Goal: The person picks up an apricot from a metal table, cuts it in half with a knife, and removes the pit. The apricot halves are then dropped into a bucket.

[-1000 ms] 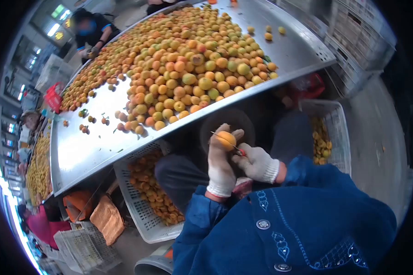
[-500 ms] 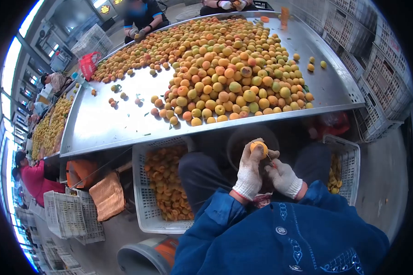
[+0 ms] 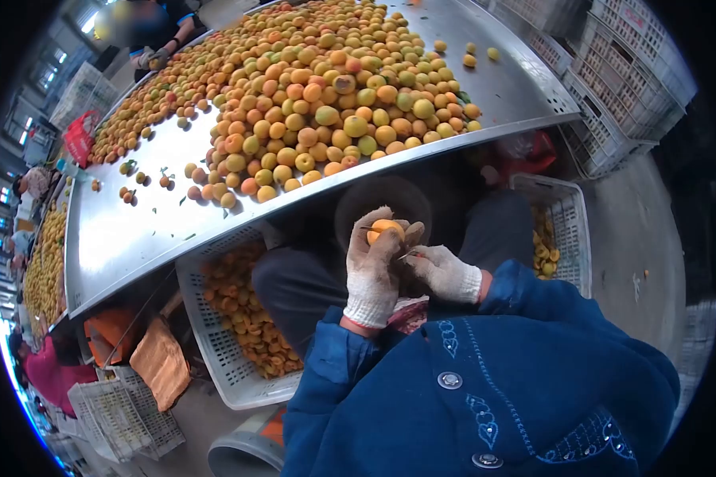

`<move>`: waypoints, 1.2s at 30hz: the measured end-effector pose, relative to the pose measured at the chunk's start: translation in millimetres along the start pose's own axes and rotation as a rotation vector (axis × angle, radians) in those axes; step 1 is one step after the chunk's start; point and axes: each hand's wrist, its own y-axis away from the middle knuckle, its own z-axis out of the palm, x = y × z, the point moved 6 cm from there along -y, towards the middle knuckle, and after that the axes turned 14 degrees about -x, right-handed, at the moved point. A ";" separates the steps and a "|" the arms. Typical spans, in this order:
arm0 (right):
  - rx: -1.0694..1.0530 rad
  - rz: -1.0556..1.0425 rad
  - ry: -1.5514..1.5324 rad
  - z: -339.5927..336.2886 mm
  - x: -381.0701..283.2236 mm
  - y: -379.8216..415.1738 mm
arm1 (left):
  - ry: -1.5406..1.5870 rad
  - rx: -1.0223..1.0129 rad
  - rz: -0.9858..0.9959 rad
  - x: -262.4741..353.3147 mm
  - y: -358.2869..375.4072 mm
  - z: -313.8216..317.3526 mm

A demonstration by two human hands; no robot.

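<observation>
My left hand (image 3: 372,266), in a stained white knit glove, is closed around an orange apricot (image 3: 385,230) held up between thumb and fingers. A dark line shows across the fruit's side. Just to the right, my gloved right hand (image 3: 447,273) pinches a small knife (image 3: 410,255); only a thin bit of it shows, pointing at the left hand and apart from the fruit. Both hands are over my lap, in front of a round tub (image 3: 380,193) between my knees. Beyond them, a large heap of whole apricots (image 3: 310,103) covers much of the metal table (image 3: 127,238).
A white crate (image 3: 243,393) of apricot halves stands at my left, another crate (image 3: 577,230) with fruit pieces at my right. Stacked crates (image 3: 628,71) rise beyond the table's right end. A grey bucket (image 3: 243,453) lies low left. Across the table a gloved co-worker (image 3: 155,57) handles fruit.
The view has turned, so the table and heap appear shifted left and tilted. My right hand has drawn the knife away from the apricot, which stays in my left hand.
</observation>
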 end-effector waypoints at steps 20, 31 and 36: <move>0.278 -0.112 -0.186 -35.8 -37.8 12.0 | 0.271 -0.159 -0.123 -11.5 1.9 5.0; 0.229 0.023 -0.626 -33.8 -25.4 23.6 | -0.077 -0.034 -0.133 -13.7 4.1 3.6; 0.313 -0.041 -0.330 -29.6 -28.1 17.4 | -0.352 -0.062 -0.213 -13.6 10.2 9.5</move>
